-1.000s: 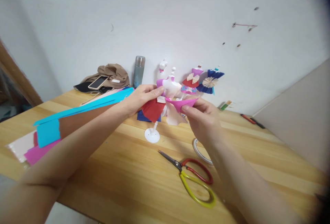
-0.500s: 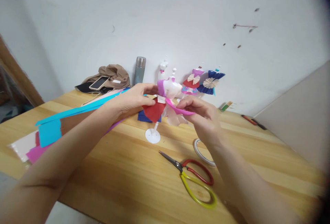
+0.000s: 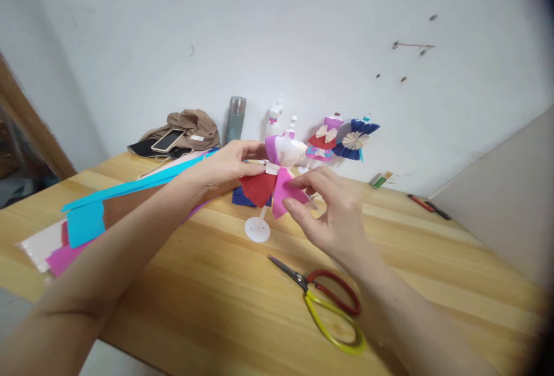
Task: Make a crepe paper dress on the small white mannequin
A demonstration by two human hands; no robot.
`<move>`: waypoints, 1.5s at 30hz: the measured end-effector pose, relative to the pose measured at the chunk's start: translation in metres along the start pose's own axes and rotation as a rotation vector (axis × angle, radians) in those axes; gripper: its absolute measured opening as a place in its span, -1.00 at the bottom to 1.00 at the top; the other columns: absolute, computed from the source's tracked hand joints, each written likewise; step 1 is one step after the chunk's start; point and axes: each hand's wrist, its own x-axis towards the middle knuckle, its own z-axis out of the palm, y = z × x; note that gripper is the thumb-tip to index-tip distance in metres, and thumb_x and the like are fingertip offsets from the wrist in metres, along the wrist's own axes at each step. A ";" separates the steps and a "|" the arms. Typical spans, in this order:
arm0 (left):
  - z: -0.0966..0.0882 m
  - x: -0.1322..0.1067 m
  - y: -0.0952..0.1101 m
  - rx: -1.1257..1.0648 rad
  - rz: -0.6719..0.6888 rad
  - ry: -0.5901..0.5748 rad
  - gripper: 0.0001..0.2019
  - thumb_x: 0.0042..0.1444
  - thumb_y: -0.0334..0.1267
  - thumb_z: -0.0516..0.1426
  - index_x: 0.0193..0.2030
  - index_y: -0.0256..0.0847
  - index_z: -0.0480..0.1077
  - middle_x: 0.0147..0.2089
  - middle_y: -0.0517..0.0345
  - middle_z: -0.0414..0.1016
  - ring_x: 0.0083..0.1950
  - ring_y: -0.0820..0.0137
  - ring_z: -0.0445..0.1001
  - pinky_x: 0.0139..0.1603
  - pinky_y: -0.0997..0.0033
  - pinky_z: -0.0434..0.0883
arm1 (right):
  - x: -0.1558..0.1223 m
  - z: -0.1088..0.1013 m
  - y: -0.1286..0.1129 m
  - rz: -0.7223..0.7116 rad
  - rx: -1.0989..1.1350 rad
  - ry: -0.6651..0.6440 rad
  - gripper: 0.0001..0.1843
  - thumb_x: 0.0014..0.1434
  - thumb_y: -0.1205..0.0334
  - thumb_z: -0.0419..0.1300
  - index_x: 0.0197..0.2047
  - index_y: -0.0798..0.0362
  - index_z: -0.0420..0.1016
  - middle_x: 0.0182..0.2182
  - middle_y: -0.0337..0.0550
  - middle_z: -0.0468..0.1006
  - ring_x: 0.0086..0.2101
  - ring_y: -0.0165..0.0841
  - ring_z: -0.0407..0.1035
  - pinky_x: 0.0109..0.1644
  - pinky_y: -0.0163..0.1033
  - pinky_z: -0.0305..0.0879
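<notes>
A small white dress-form mannequin [image 3: 291, 151] stands on a round white base [image 3: 257, 230]. Its bodice is purple and cream, with a white strip at the waist. My left hand [image 3: 236, 165] grips the mannequin by its waist, thumb in front and fingers partly hidden behind. Below the thumb hangs a red paper skirt piece [image 3: 258, 189]. Beside it, a pink paper piece [image 3: 283, 191] flares down from the waist. My right hand [image 3: 333, 208] is at the pink piece, its thumb and fingertips apart and against the paper. Scissors [image 3: 303, 280] with red and yellow handles lie below.
Long coloured paper sheets [image 3: 86, 223] lie at the left, near a phone [image 3: 168, 140] on brown cloth [image 3: 197, 125]. A flask [image 3: 236, 119] and other dressed mannequins [image 3: 357, 139] stand along the wall. A red and black tool [image 3: 428, 205] lies far right.
The pink piece, held out sideways between my right thumb and fingers before, now hangs down flat beside the red one. My right fingers have parted. The left hand keeps its hold.
</notes>
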 end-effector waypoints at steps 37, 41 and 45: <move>0.011 0.003 -0.004 0.135 0.051 0.010 -0.65 -0.01 -0.38 0.28 -0.02 -0.25 0.55 -0.04 0.06 0.63 0.02 0.22 0.56 0.11 0.21 0.42 | 0.006 0.007 0.015 -0.037 -0.114 0.125 -0.82 0.22 0.32 0.19 -0.41 -0.09 0.35 -0.50 -0.16 0.45 -0.44 -0.21 0.36 -0.36 -0.04 0.23; 0.012 0.003 -0.004 0.126 0.080 -0.019 -0.66 -0.04 -0.41 0.28 -0.06 -0.26 0.56 -0.07 0.07 0.63 0.04 0.16 0.56 0.11 0.18 0.42 | 0.007 0.006 0.016 -0.023 -0.069 0.140 -0.79 0.19 0.36 0.21 -0.43 -0.09 0.35 -0.53 -0.19 0.45 -0.47 -0.25 0.35 -0.39 -0.06 0.23; 0.013 0.002 -0.002 0.133 0.072 -0.022 -0.68 -0.03 -0.43 0.28 -0.08 -0.23 0.58 -0.08 0.09 0.64 0.05 0.19 0.56 0.14 0.22 0.41 | 0.008 0.007 0.017 -0.028 -0.066 0.160 -0.80 0.20 0.32 0.23 -0.43 -0.10 0.37 -0.51 -0.17 0.46 -0.48 -0.25 0.35 -0.40 -0.05 0.24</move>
